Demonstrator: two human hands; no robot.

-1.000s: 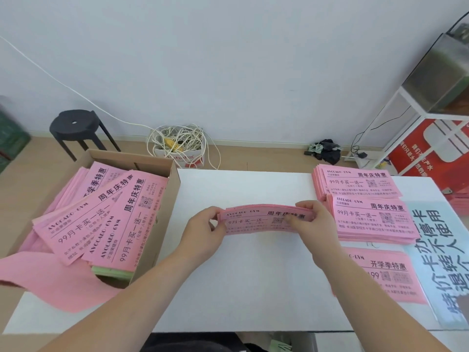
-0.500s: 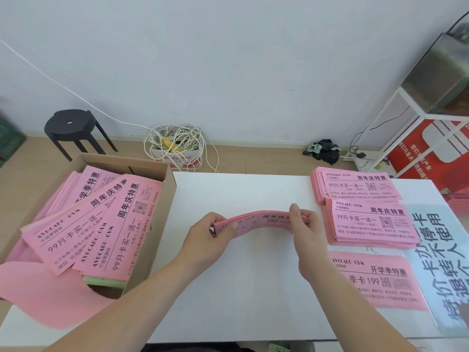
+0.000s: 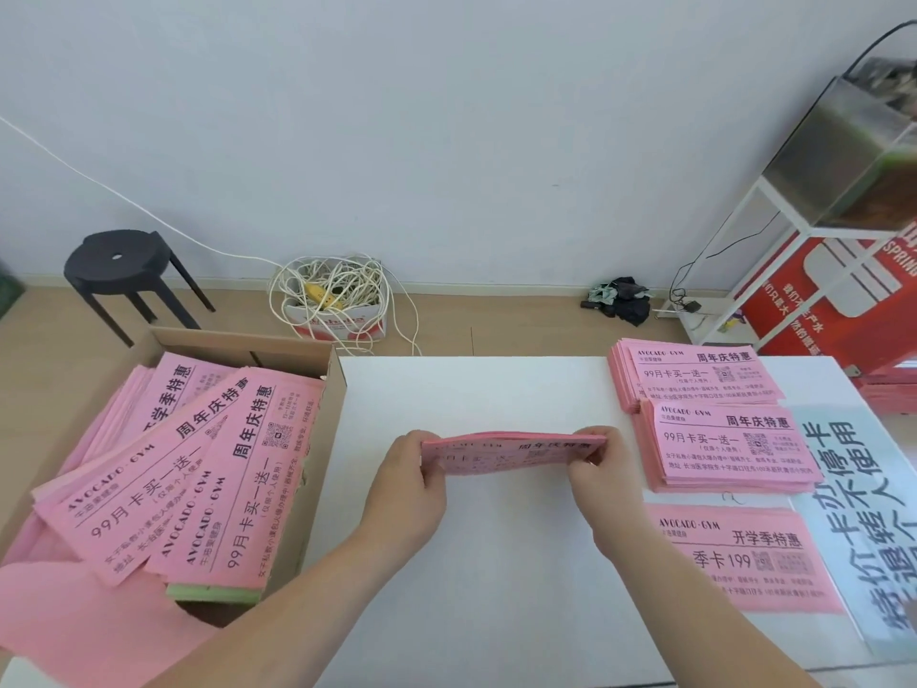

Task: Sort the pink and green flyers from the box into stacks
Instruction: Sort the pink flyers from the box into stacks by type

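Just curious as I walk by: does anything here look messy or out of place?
Yes. In the cardboard box, the pink flyers lie fanned at crooked angles, with a green stack poking out beneath them. A loose pink sheet sprawls beside the box's near corner.

Layout, referenced to hands:
- Left hand (image 3: 404,481) and right hand (image 3: 603,481) over the table (image 3: 496,563), one at each end of the bundle of flyers (image 3: 513,451), which spans the gap between them.
- Left of left hand: cardboard box (image 3: 238,340), its side against the table edge. Loose flyers (image 3: 198,479) lie overlapped inside.
- Right of right hand, on the table: three stacks in a row. Far stack (image 3: 694,379) lies beyond the hand, middle stack (image 3: 729,449) just beside it and overlapping the far one, near stack (image 3: 734,558) closer to the person.
- Right of the stacks: large printed sheet (image 3: 853,513).
- Beyond hands, on the floor by the wall: stool (image 3: 124,260) to the left, carton of cables (image 3: 337,300) left of centre, rack (image 3: 794,216) far right.
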